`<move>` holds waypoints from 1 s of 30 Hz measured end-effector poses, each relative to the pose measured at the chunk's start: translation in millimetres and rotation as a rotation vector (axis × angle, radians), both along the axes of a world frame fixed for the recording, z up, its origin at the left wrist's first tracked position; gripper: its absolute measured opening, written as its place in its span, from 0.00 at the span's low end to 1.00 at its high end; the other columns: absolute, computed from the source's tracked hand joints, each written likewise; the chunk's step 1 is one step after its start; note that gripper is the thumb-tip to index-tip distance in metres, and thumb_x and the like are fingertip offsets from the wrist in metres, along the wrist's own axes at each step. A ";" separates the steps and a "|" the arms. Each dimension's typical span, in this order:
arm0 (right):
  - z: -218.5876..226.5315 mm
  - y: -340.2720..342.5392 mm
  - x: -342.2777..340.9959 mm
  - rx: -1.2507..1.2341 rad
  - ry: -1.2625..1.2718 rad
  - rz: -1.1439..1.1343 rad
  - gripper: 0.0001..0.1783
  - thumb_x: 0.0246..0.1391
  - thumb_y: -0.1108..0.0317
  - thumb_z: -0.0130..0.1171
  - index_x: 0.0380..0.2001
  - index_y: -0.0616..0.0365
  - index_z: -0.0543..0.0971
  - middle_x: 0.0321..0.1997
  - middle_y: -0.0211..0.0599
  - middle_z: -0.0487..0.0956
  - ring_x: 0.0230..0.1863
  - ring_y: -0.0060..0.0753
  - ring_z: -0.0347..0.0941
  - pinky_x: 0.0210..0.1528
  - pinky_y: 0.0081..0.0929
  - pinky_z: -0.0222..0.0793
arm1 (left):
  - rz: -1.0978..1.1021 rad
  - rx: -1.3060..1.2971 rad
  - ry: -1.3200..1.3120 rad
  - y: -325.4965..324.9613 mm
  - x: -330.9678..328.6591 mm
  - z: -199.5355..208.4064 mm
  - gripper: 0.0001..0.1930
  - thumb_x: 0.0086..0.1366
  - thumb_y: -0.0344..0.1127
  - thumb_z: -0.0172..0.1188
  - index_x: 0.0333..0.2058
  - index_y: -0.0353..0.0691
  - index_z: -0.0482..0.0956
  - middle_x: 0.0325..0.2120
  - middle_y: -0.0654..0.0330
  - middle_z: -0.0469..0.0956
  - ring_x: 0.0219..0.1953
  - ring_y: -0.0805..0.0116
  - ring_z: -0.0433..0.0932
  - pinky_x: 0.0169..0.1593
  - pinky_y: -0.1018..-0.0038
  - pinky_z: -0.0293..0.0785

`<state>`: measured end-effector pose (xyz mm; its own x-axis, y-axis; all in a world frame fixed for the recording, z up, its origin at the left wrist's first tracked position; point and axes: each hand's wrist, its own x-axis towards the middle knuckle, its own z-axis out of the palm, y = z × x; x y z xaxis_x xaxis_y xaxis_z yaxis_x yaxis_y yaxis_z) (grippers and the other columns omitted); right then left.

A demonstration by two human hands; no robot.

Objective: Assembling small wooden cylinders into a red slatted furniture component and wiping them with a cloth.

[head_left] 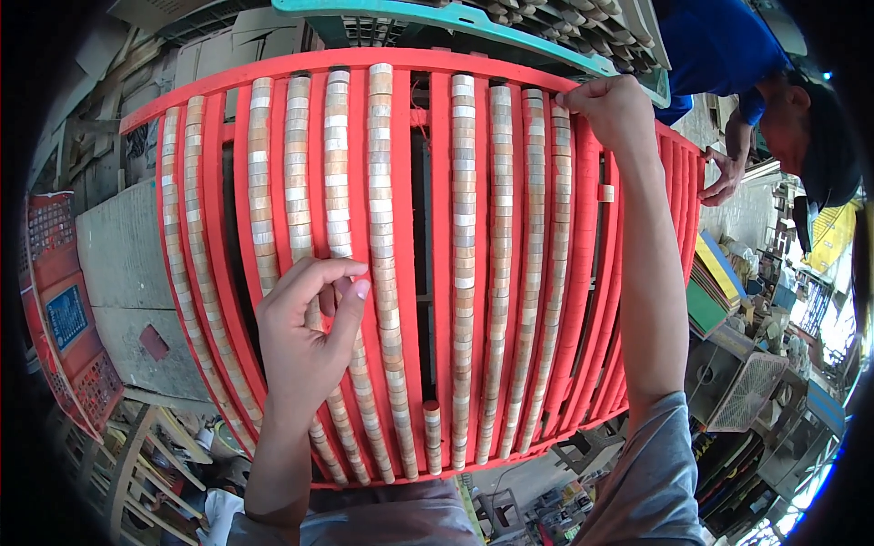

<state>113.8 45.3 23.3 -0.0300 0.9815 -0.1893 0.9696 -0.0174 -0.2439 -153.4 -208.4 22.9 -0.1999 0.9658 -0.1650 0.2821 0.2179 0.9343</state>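
Note:
A large red slatted rack (440, 273) spreads in front of me, its channels filled with long rows of short round wooden pieces (464, 196) in pale and tan tones. Over the left-middle rows hovers my left hand (309, 314), fingers curled, with thumb and forefinger tips drawn close together; whatever may be between them is too small to make out. My right hand (614, 109) reaches to the rack's far edge, closed in a pinch at the top end of a row. Its fingertips hide what they grip. A short stack with a red top (432, 437) stands in a middle channel near me.
Beyond the rack is a green crate (473, 18), with wooden sticks behind it. At the right, a person in blue (719, 45) has a hand (722, 177) by the rack's edge. A red plastic crate (68, 309) is at left, beside grey boards (141, 282). A small wooden block (606, 193) sits on the right slats.

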 end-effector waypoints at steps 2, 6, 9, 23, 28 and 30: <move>0.5 -1.4 0.9 -0.014 0.033 -0.022 0.10 0.48 0.60 0.70 0.28 0.55 0.88 0.23 0.34 0.84 0.25 0.25 0.78 0.33 0.26 0.73 | 0.001 -0.005 -0.005 -0.2 0.3 0.8 0.07 0.60 0.23 0.64 0.38 0.34 0.82 0.25 0.63 0.76 0.25 0.79 0.69 0.29 0.81 0.64; -6.8 -3.1 -0.1 0.083 0.041 0.006 0.10 0.46 0.61 0.71 0.25 0.57 0.87 0.20 0.37 0.82 0.23 0.28 0.78 0.32 0.28 0.74 | -0.009 -0.024 0.004 1.9 1.6 2.9 0.07 0.60 0.23 0.64 0.38 0.35 0.82 0.25 0.63 0.76 0.24 0.79 0.68 0.29 0.81 0.63; -7.9 -3.0 -1.3 0.116 0.066 0.008 0.11 0.43 0.63 0.73 0.22 0.60 0.85 0.18 0.41 0.81 0.22 0.33 0.79 0.30 0.30 0.75 | -0.013 -0.020 -0.005 4.1 4.4 3.2 0.07 0.60 0.22 0.64 0.38 0.35 0.82 0.25 0.63 0.75 0.24 0.79 0.68 0.29 0.81 0.63; -7.6 -5.8 -4.5 0.138 0.061 -0.015 0.14 0.40 0.63 0.75 0.18 0.62 0.83 0.16 0.42 0.80 0.21 0.35 0.79 0.29 0.30 0.76 | -0.007 -0.036 -0.033 -2.4 1.9 1.8 0.06 0.63 0.23 0.62 0.39 0.36 0.82 0.27 0.67 0.75 0.26 0.83 0.66 0.30 0.84 0.59; -7.9 -4.4 -2.0 0.112 0.073 -0.020 0.15 0.41 0.61 0.75 0.19 0.61 0.83 0.17 0.41 0.80 0.21 0.35 0.79 0.30 0.31 0.77 | -0.006 -0.040 -0.022 -1.4 2.5 5.1 0.06 0.64 0.23 0.61 0.39 0.35 0.82 0.27 0.67 0.75 0.26 0.84 0.65 0.30 0.83 0.58; -0.5 -7.9 -1.6 0.119 0.076 -0.043 0.14 0.43 0.60 0.75 0.21 0.60 0.84 0.17 0.38 0.81 0.21 0.30 0.77 0.29 0.28 0.74 | 0.001 -0.035 -0.017 -1.3 2.3 5.6 0.06 0.63 0.23 0.63 0.39 0.36 0.82 0.26 0.65 0.75 0.26 0.81 0.67 0.29 0.82 0.60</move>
